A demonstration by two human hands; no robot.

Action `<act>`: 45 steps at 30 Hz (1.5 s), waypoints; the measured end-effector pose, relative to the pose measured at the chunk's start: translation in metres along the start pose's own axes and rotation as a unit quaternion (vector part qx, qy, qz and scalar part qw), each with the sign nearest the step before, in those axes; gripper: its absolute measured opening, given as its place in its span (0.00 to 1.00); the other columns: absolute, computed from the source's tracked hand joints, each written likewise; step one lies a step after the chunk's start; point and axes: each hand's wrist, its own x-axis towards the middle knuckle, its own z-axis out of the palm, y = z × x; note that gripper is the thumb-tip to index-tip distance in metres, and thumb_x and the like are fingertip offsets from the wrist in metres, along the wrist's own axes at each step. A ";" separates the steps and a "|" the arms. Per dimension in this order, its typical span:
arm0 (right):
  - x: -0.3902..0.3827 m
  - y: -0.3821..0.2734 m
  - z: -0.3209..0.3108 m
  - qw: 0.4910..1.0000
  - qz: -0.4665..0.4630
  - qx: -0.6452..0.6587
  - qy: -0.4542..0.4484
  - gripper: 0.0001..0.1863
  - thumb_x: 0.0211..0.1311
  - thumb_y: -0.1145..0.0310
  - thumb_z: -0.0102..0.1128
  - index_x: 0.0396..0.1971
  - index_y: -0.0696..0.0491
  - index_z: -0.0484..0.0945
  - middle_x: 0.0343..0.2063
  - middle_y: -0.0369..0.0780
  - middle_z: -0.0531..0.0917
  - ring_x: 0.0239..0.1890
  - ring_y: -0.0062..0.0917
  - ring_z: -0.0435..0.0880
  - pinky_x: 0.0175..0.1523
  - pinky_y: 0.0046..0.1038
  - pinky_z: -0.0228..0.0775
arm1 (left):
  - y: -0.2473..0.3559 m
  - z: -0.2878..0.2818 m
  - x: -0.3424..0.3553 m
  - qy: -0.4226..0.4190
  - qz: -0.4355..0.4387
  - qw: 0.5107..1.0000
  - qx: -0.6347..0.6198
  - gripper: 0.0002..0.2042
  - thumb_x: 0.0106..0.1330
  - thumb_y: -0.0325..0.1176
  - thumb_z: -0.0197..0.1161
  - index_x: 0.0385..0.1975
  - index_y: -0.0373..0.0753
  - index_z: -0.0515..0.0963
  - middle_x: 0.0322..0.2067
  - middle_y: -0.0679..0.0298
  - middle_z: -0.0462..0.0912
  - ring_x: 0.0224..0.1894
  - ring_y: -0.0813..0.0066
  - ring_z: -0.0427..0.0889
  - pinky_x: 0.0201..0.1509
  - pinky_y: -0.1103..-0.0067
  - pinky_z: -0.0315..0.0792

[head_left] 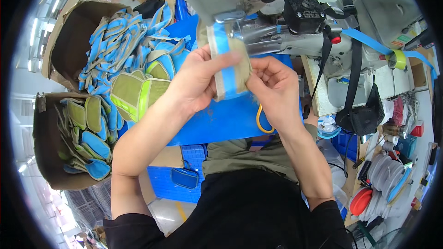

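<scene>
A tan fabric piece with a pale blue stripe [225, 80] is held up at the sewing machine's presser foot [229, 16]. My left hand [197, 76] grips it from the left, thumb laid across the stripe. My right hand [272, 87] pinches its right edge, fingers curled. Below them is the blue work surface [207, 124], where a yellow-orange handle or loop [261, 124] shows beside my right wrist.
Blue-and-tan strips [110, 41] and olive pieces [131, 92] are heaped at left, beside two cardboard boxes [46, 143]. The machine [295, 41] fills the upper right, with hanging black straps [353, 87] and blue tape [364, 39]. Plastic spools [383, 180] stand lower right.
</scene>
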 end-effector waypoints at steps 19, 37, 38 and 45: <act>0.022 0.016 0.005 0.987 -0.115 -0.091 0.066 0.12 0.60 0.70 0.73 0.40 0.60 0.86 0.30 0.40 0.90 0.33 0.21 0.88 0.42 0.24 0.79 | 0.009 -0.008 0.003 -0.002 0.108 0.981 0.163 0.13 0.68 0.35 0.73 0.47 0.36 0.84 0.40 0.64 0.89 0.39 0.80 0.86 0.43 0.81 0.80; 0.013 0.019 0.012 0.932 -0.267 -0.220 0.110 0.10 0.55 0.76 0.69 0.38 0.54 0.83 0.34 0.42 0.84 0.35 0.36 0.87 0.39 0.33 0.78 | 0.015 -0.012 0.000 -0.039 0.015 0.997 0.062 0.12 0.76 0.34 0.63 0.52 0.33 0.81 0.46 0.62 0.88 0.47 0.76 0.88 0.54 0.75 0.83; 0.014 0.022 0.011 0.930 -0.276 -0.218 0.107 0.09 0.56 0.77 0.69 0.37 0.55 0.83 0.33 0.42 0.85 0.35 0.36 0.87 0.39 0.32 0.78 | 0.015 -0.014 0.000 -0.047 0.016 0.997 0.065 0.14 0.77 0.34 0.61 0.55 0.33 0.79 0.48 0.60 0.87 0.49 0.74 0.87 0.55 0.74 0.82; 0.011 0.032 0.006 0.927 -0.294 -0.207 0.103 0.07 0.55 0.78 0.70 0.35 0.57 0.84 0.31 0.44 0.85 0.35 0.35 0.88 0.39 0.31 0.78 | 0.012 -0.022 0.002 -0.070 0.007 0.997 0.029 0.13 0.76 0.33 0.62 0.55 0.34 0.78 0.48 0.60 0.87 0.49 0.73 0.88 0.55 0.74 0.83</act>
